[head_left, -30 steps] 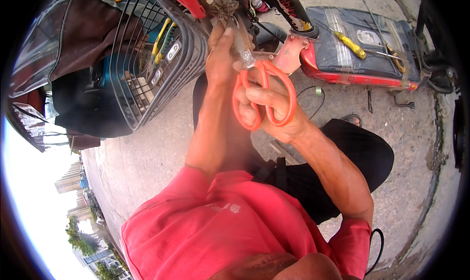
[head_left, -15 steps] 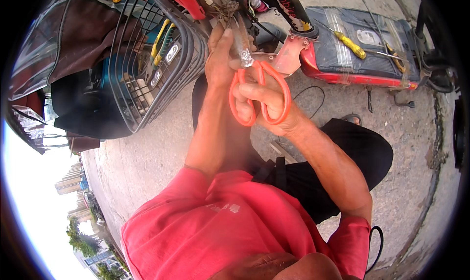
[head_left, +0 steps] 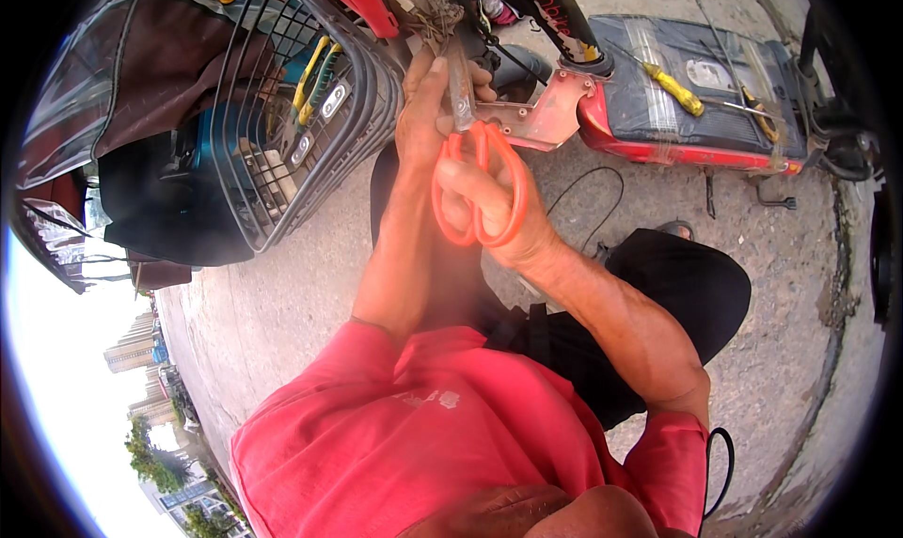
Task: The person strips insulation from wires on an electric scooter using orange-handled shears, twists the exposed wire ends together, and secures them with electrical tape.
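My right hand (head_left: pixel 489 204) grips a pair of orange-handled scissors (head_left: pixel 508 185), fingers through the loops, blades pointing up toward a bundle of wires (head_left: pixel 433 16) hanging from a red scooter's front. My left hand (head_left: pixel 423 105) reaches up beside the blades and holds the wires near the scissors' tip. Both forearms rise from my red shirt at the bottom of the head view. What the blades close on is hidden by my fingers.
A grey wire basket (head_left: pixel 310 115) with a dark bag hangs at the left. The scooter's red footboard (head_left: pixel 696 96), taped over, carries a yellow-handled screwdriver (head_left: pixel 673 85) and another tool. A black cable (head_left: pixel 593 185) lies on the concrete ground. My dark-trousered knee (head_left: pixel 677 293) is at right.
My hands and the scissors have stayed near the wires; the scissor handles have shifted slightly, with my right hand turning a little.
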The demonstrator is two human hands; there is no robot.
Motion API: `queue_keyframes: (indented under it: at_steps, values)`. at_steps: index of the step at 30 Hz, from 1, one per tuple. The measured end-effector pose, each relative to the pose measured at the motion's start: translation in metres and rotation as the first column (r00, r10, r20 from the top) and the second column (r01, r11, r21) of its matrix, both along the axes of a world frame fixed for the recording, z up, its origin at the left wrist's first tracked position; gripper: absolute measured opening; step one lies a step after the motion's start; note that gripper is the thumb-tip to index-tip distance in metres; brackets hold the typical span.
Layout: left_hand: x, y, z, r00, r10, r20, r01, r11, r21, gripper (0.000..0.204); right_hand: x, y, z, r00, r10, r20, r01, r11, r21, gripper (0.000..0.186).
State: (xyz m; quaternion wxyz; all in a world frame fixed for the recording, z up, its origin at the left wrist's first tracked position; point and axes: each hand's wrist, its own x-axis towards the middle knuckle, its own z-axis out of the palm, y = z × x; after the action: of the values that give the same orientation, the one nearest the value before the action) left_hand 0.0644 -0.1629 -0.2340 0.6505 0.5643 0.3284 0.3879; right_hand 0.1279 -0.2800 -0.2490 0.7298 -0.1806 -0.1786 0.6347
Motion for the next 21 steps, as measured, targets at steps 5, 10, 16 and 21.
queue_keyframes:
  at_steps: [5,10,16,21]
  values:
    - [0.0,0.007,-0.009,0.998,0.021,0.058,-0.023,0.999,0.045,0.035,0.032,0.024,-0.009,0.953,-0.108,-0.284,0.12,0.992,0.025,0.029]
    - [0.005,0.002,-0.01,0.989,0.052,0.142,-0.044,0.997,-0.06,0.031,0.027,0.01,-0.007,0.99,-0.112,-0.087,0.105,0.991,-0.081,0.033]
    - [-0.001,0.013,-0.019,0.992,-0.008,0.126,0.006,1.0,0.016,0.024,0.091,0.003,-0.006,0.498,0.134,0.857,0.29,0.905,-0.31,0.056]
    - [0.004,0.005,-0.009,0.995,0.02,0.1,-0.02,1.0,-0.002,0.021,0.151,-0.004,-0.039,-0.158,0.283,0.946,0.597,0.79,-0.137,0.052]
